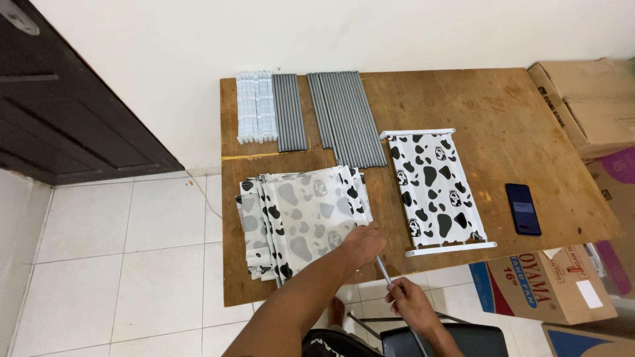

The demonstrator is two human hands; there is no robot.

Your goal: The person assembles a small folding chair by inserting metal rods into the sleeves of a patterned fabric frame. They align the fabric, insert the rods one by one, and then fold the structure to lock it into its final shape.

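My left hand (362,243) rests at the near edge of a fanned stack of floppy fabric panels printed with a black-and-grey cow pattern (301,218), its fingers curled shut around the upper end of a thin grey metal rod (383,270). My right hand (411,305) sits lower down the same rod, fingers closed around it too, just off the front edge of the worn brown wooden tabletop (503,112). The rod slants from the stack's near right corner down toward my lap, so it is held between both hands, its top end touching or slipped into the fabric; I cannot tell which.

To the right of the stack, apart from it, lies one finished cow-print fabric panel stretched flat between two white bars (433,188). Further right on the tabletop lies a dark rectangular smartphone (523,208), face up and well apart from my hands.

Along the far edge of the tabletop, three groups lie side by side: a tidy block of small white plastic connector pieces (256,107), a short bundle of grey tubes (290,112) just beside it, and a longer bundle of grey tubes (345,118) that reaches down toward the stack.

Brown cardboard boxes (582,99) stand at the right side of the tabletop, and another printed cardboard box (542,281) sits on the white tiled floor (119,264) below its near right corner. A dark door (59,99) stands at the left.
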